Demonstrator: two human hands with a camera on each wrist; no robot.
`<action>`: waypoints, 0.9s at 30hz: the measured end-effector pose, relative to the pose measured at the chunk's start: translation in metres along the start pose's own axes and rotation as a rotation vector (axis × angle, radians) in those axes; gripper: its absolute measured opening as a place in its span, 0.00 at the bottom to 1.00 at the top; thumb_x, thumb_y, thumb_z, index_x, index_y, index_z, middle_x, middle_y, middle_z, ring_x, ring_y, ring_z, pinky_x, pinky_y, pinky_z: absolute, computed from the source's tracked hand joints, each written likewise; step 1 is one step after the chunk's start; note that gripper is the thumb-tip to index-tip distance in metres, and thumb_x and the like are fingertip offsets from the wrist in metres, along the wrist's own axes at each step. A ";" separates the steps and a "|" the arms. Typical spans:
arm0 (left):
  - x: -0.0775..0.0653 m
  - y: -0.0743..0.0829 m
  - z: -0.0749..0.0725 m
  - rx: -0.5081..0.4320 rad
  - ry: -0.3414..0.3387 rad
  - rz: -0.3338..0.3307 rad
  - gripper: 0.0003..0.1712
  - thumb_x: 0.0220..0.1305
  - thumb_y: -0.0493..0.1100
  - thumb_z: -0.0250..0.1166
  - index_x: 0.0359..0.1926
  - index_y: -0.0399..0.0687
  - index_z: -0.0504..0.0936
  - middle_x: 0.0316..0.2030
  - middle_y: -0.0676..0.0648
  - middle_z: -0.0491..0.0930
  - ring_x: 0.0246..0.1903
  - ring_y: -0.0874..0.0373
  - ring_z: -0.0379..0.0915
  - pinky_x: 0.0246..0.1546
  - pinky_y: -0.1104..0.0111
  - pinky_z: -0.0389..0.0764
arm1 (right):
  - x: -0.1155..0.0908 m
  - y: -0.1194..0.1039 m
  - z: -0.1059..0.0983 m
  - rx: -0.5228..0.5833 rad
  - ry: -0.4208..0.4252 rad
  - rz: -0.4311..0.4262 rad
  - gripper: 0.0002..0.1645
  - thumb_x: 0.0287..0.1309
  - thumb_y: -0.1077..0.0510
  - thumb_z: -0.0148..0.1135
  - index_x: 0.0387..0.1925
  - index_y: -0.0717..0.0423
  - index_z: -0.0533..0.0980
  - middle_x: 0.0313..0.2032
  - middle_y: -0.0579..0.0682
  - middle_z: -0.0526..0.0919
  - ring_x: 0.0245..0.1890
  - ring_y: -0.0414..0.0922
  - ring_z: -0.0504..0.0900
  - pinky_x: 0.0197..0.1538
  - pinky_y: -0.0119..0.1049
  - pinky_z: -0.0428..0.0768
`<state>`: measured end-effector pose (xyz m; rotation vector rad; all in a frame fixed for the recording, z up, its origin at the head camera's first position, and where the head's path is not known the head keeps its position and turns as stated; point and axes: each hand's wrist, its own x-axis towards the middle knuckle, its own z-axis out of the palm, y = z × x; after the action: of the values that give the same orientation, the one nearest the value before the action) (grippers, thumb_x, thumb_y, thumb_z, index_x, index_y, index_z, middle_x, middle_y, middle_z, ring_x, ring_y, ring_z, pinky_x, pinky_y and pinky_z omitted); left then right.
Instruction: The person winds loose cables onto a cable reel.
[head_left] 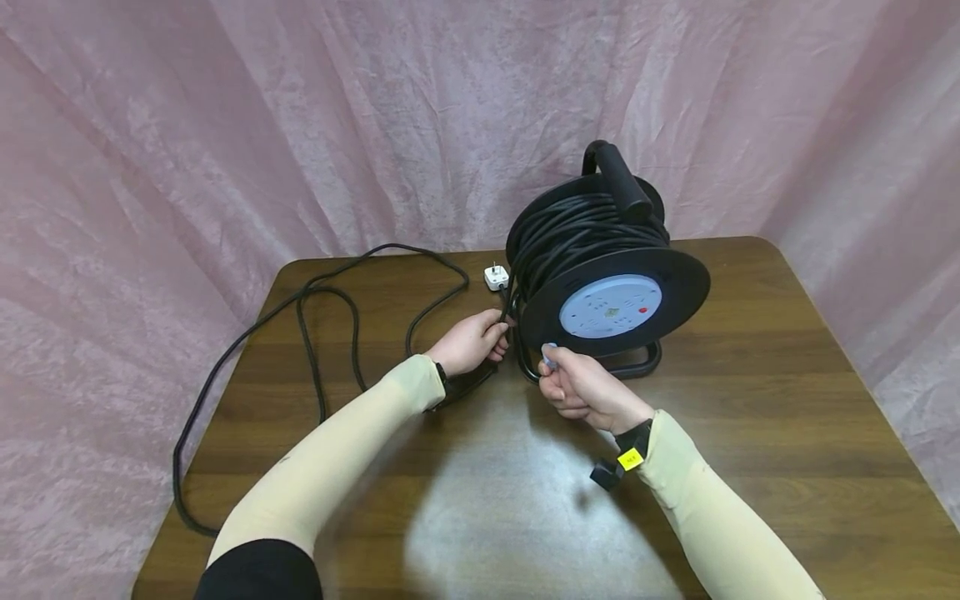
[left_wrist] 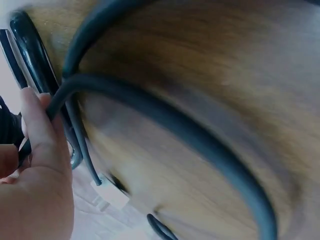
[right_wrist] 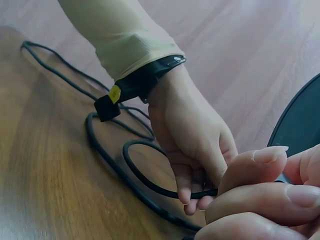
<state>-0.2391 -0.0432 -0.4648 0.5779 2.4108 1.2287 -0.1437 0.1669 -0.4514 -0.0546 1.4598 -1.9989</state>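
A black cable reel (head_left: pixel 688 271) stands upright on the table, with a pale blue socket panel (head_left: pixel 592 310) on its front disc and black cable wound round its drum. My left hand (head_left: pixel 467 342) is just left of the reel. Between its thumb and fingers it holds the loose black cable (left_wrist: pixel 190 132), which loops away across the table. On the lower front of the reel, my right hand (head_left: pixel 588 387) grips the small light blue winding knob (head_left: pixel 550 357), mostly covered by the fingers. The curled right fingers (right_wrist: pixel 255 202) appear close up in the right wrist view.
A white plug (head_left: pixel 496 277) lies behind my left hand, beside the reel. Loose cable (head_left: pixel 177 467) loops over the table's left side and past its edge. The reel has a black carry handle (head_left: pixel 624 182) on top and a tube foot (head_left: pixel 647 367). Pink curtains (head_left: pixel 420 125) hang behind the table.
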 end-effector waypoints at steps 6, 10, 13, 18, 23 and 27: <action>-0.002 -0.002 -0.006 -0.012 0.013 0.035 0.16 0.79 0.40 0.49 0.53 0.32 0.76 0.33 0.44 0.78 0.32 0.57 0.78 0.36 0.68 0.82 | 0.000 -0.004 0.006 0.029 -0.027 -0.008 0.22 0.79 0.44 0.35 0.33 0.56 0.59 0.14 0.44 0.61 0.08 0.34 0.50 0.12 0.27 0.46; -0.006 0.001 -0.007 -0.002 0.018 0.015 0.15 0.78 0.39 0.49 0.52 0.32 0.77 0.33 0.43 0.78 0.32 0.57 0.78 0.35 0.69 0.82 | 0.001 -0.007 0.010 0.038 -0.036 -0.016 0.23 0.79 0.43 0.34 0.32 0.55 0.59 0.14 0.44 0.61 0.08 0.34 0.50 0.12 0.27 0.47; -0.010 0.002 -0.007 0.019 0.009 -0.015 0.15 0.78 0.39 0.50 0.51 0.31 0.77 0.33 0.43 0.78 0.32 0.57 0.78 0.35 0.70 0.82 | 0.002 -0.009 0.014 0.048 -0.036 -0.021 0.26 0.78 0.40 0.35 0.31 0.55 0.59 0.14 0.44 0.61 0.08 0.35 0.49 0.12 0.27 0.47; -0.014 0.001 -0.009 0.035 0.030 -0.026 0.14 0.78 0.40 0.50 0.48 0.34 0.78 0.34 0.44 0.79 0.31 0.57 0.78 0.36 0.70 0.82 | 0.001 -0.012 0.021 0.028 -0.025 -0.042 0.27 0.78 0.38 0.37 0.32 0.56 0.60 0.14 0.44 0.61 0.08 0.35 0.50 0.13 0.28 0.47; -0.015 0.004 -0.012 0.039 0.051 -0.006 0.12 0.77 0.39 0.52 0.47 0.35 0.78 0.33 0.44 0.79 0.31 0.57 0.78 0.35 0.70 0.82 | 0.000 -0.016 0.024 0.026 -0.028 -0.051 0.25 0.78 0.40 0.37 0.32 0.56 0.60 0.14 0.44 0.61 0.08 0.35 0.50 0.12 0.27 0.47; -0.016 0.005 -0.011 0.043 0.036 -0.019 0.13 0.77 0.39 0.52 0.47 0.34 0.78 0.32 0.44 0.79 0.30 0.58 0.78 0.34 0.71 0.82 | -0.001 -0.020 0.027 0.032 -0.043 -0.054 0.25 0.78 0.40 0.37 0.33 0.55 0.60 0.14 0.44 0.61 0.08 0.35 0.50 0.12 0.26 0.48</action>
<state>-0.2304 -0.0560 -0.4523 0.5485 2.4721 1.1923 -0.1418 0.1481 -0.4233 -0.1242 1.4125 -2.0515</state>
